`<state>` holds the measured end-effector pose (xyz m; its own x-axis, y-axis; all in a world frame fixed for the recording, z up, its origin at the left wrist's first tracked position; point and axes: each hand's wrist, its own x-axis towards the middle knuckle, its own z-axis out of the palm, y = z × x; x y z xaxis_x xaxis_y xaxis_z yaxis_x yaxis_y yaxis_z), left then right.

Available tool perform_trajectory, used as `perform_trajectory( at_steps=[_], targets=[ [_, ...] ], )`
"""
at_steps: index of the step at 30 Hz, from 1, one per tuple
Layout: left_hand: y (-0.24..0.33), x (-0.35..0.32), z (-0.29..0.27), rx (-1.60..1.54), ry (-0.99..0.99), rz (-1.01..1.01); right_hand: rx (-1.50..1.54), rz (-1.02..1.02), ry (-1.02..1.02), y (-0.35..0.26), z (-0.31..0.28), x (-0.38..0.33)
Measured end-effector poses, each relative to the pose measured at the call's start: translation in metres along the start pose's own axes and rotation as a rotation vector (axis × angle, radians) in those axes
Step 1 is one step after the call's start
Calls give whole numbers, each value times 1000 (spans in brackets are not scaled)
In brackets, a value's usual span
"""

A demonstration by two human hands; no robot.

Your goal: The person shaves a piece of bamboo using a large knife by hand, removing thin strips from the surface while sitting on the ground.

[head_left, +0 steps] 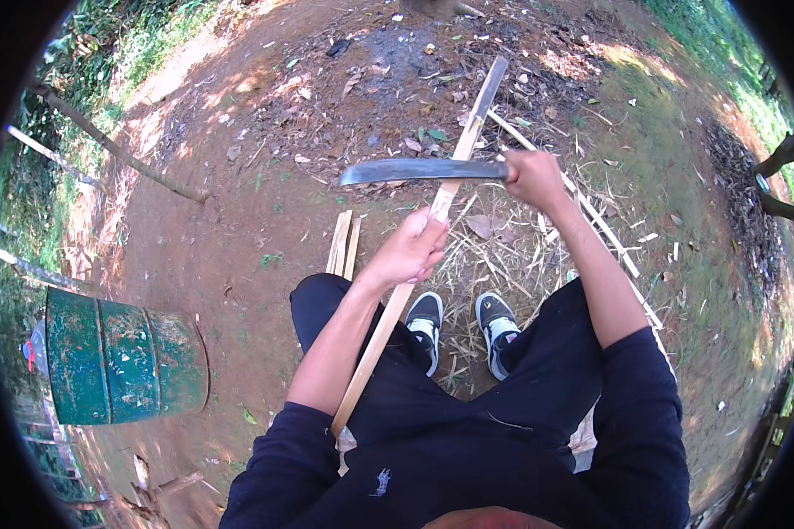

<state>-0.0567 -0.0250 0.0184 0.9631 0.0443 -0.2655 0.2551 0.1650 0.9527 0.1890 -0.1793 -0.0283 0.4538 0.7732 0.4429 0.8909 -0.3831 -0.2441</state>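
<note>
1. So, far left: green drum (pixel 125 360), paint scuffed, standing on bare dirt. Greenery (pixel 84 62) past it; thin pole (pixel 119 145) slants in at upper left.
2. Left knee (pixel 313 300): bent, pale short strips (pixel 336 245) just beyond it.
3. Left hand (pixel 412 247): fingers wrapped round the stick (pixel 385 328), about midway along it.
4. Stick: pale, flat, one piece. Near end by the left sleeve (pixel 302 445), then over the left thigh, through the hand, out and up to the right. Far end is greyer.
5. Machete (pixel 415 169): blade lies across the stick beyond the left hand, tip pointing left. Can't tell if it's touching the wood.
6. Shoes (pixel 498 328): dark with white, set apart. Pale shavings (pixel 469 256) scattered around and ahead of them, on dirt with dry leaves.
7. Right hand (pixel 535 181): fingers closed round the machete's reddish handle, well apart from the left hand.
8. Long thin strips (pixel 622 253): on the ground beyond the right forearm, running down to the right.
9. Far right: dark leaf litter (pixel 739 194), mossy ground in front.
</note>
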Motion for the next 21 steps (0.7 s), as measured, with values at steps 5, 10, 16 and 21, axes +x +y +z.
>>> perform_trajectory(
  at_steps=[5,10,16,21],
  targets=[
    [4,-7,4,-34,-34,15,-19,737,110,37,-13,6],
    [12,-8,1,-176,-32,36,35,588,-125,1,-25,-1],
    [11,11,-14,-283,-50,122,53,588,-314,-33,-3,-5],
    [9,11,-24,-262,11,85,355,940,-125,6,21,-18]
  ],
)
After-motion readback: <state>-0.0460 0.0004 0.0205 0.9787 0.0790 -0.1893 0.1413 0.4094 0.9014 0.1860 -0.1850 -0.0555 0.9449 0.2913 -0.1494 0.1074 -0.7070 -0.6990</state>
